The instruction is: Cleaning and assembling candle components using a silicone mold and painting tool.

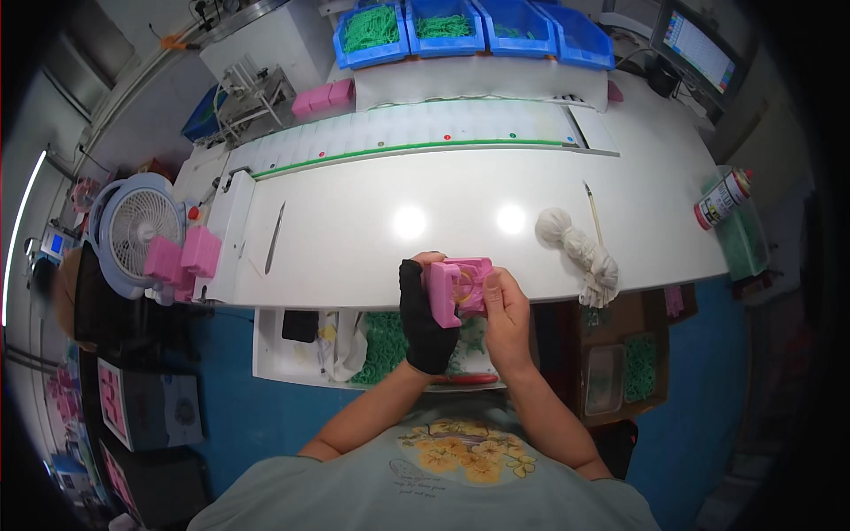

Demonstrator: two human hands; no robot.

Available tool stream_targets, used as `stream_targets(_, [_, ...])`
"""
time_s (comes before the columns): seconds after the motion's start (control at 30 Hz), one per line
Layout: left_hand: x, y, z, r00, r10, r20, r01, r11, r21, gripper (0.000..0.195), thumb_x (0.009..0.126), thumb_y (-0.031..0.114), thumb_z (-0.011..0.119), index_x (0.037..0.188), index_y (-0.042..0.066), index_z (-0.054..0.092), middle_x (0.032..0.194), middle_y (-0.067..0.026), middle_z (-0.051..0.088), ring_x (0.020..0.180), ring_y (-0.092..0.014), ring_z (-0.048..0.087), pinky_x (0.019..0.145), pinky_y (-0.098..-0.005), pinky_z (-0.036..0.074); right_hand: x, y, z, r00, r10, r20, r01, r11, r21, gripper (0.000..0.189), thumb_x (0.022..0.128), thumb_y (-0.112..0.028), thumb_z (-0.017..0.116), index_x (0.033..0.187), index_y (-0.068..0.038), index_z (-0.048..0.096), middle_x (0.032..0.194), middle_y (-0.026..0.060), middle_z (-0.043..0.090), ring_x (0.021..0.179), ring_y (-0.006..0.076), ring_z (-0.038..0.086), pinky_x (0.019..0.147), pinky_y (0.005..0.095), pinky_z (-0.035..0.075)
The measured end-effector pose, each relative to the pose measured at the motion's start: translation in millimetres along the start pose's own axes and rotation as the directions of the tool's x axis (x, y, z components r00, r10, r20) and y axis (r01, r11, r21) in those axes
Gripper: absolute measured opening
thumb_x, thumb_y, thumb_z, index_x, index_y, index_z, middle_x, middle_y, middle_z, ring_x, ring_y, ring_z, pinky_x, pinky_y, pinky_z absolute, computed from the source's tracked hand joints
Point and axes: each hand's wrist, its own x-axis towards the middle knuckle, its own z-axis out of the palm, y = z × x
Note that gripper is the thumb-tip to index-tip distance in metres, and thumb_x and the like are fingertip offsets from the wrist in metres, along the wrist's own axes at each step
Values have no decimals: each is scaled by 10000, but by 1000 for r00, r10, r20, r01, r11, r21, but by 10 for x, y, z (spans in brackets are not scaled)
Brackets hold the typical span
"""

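My left hand point(425, 325), in a black fingerless glove, grips a pink block-like mould part point(445, 292) at the table's front edge. On the other side my bare right hand point(508, 312) has its thumb on a second pink piece point(475, 302), beside the first. A thin yellowish ring shape shows between the two pieces. Whether they are joined cannot be told. Below my hands, an open drawer point(265, 362) holds green wax-like pieces point(382, 345), a white cloth and a red-handled tool.
Metal tweezers point(274, 239) lie left on the white table point(345, 265). A tied cloth bundle point(578, 255) and a thin brush point(593, 212) lie right. Blue bins point(445, 46) stand at the back, a fan point(139, 226) at left, a spray can point(724, 199) at right.
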Motion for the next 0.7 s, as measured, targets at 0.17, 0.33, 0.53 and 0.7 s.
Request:
stream_targets(0.17, [26, 58, -13, 993, 113, 21, -115, 981, 158, 193, 926, 57, 569, 1103, 47, 491, 1053, -35, 492, 910, -107, 508, 804, -254, 462, -23, 2, 19, 996, 83, -30, -77, 986, 149, 255, 993, -210, 572, 1082, 29, 587, 861, 37, 641, 745, 64, 599, 663, 231, 515])
stream_targets(0.33, [-21, 45, -27, 997, 76, 26, -79, 988, 135, 358, 822, -8, 607, 1157, 32, 489, 1062, -59, 518, 911, -137, 525, 803, -276, 468, -16, 108, -84, 992, -114, 57, 125, 959, -254, 268, 990, -214, 577, 1073, 40, 585, 834, 37, 647, 739, 51, 595, 641, 222, 512])
stream_targets(0.53, [-11, 45, -33, 999, 13, 47, -18, 996, 90, 177, 974, 128, 469, 1131, 48, 490, 1064, -41, 509, 901, -101, 534, 782, -254, 486, 37, -160, 82, 1000, 10, -6, -11, 994, -108, 226, 989, -195, 570, 965, 29, 589, 719, 36, 618, 630, 67, 553, 563, 242, 461])
stream_targets(0.7, [78, 78, -73, 979, 25, 201, -62, 982, 179, 339, 898, 215, 635, 1142, 38, 481, 1094, -66, 509, 937, -141, 541, 810, -281, 484, 165, -139, -2, 988, -154, 19, 147, 886, -440, 209, 972, -175, 580, 921, 28, 586, 668, 68, 597, 590, 98, 538, 540, 275, 439])
